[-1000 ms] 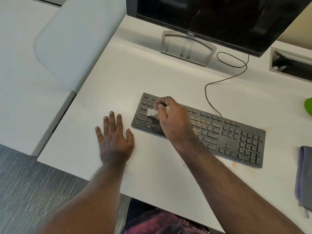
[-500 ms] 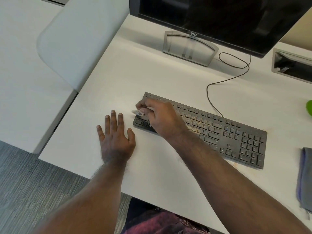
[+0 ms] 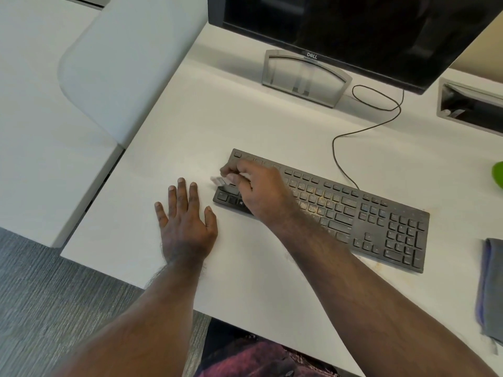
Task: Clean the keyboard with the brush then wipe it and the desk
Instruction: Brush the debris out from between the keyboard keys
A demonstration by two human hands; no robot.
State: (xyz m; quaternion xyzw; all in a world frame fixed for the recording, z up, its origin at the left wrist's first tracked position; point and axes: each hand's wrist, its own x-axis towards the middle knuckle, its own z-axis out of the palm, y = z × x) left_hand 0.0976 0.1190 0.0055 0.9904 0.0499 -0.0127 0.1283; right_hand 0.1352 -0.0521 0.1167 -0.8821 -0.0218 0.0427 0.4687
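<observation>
Fingers of right hand [image 3: 261,193] pinch small pale brush [image 3: 220,180] at left end of black rectangular keyboard [image 3: 353,210], whose long axis runs rightward w/ crumbs; left hand [image 3: 185,224] flat on white worktop [image 3: 245,126].

— Where does the view sit?
— On the person's head, above the desk [image 3: 272,126]; it looks forward and steeply down; wide-angle, so edges bend.
— How near?
— Close; both forearms run in from the bottom edge; the monitor [image 3: 353,31] is cut off at the top.
— Any second view?
— Only this one.
</observation>
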